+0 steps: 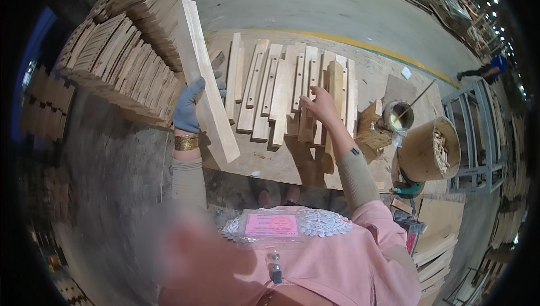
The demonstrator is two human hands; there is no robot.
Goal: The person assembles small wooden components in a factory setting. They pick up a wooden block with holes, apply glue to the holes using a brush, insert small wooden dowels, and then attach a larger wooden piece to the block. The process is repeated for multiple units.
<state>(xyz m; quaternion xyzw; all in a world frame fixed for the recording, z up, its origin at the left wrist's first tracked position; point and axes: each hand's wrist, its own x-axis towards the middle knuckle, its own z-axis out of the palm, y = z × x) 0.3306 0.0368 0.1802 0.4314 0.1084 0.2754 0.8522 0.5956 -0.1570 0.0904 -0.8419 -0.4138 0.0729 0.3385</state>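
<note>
The gloved left hand grips a long, tilted wooden board above the tabletop, its fingers partly hidden behind the wood. The bare right hand is half open over a row of wooden strips, contact unclear. The pot's contents are indistinct; the wood stack is cut off above.

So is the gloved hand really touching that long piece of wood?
Touching. The head view shows the left hand wrapped round the long wooden piece, the hand showing at both its edges.
</note>
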